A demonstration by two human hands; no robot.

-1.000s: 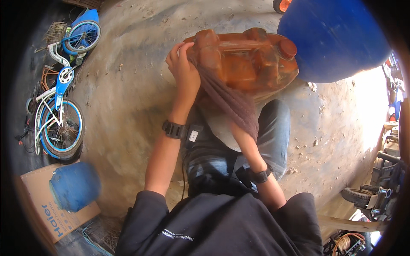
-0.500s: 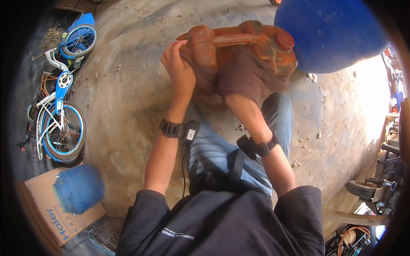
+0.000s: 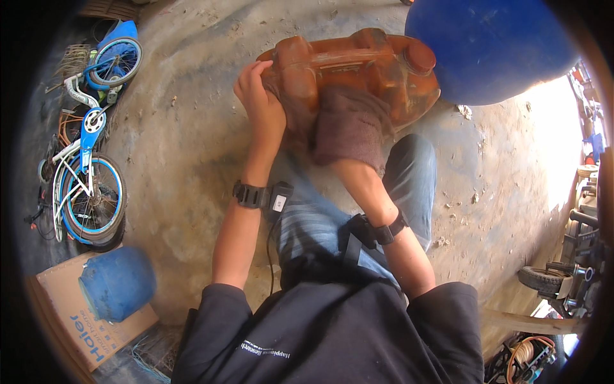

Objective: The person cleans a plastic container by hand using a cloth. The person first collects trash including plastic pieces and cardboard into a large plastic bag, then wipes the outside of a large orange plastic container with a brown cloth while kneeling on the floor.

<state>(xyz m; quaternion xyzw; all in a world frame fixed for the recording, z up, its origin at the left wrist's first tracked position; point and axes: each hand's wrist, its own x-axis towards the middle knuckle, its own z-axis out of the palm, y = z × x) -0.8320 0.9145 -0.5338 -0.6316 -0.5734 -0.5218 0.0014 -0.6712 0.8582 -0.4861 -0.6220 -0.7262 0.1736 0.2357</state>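
A grimy orange-brown plastic jerry can with a round red cap is held tilted above the floor, near my knees. My left hand is closed on its left end, fingers hooked over the top edge. A damp-looking brown cloth is draped over my right hand and pressed against the near side of the can. The cloth hides the fingers of that hand. More of the cloth hangs between my two hands, below the can.
A large blue drum stands just beyond the can on the right. At left are a blue-and-white bicycle and a blue plastic container on a cardboard box. Wheeled machinery lines the right side.
My right hand has drawn back slightly toward me and left. The cloth, spread along the can's side before, is now bunched around that hand. My left hand keeps its hold.
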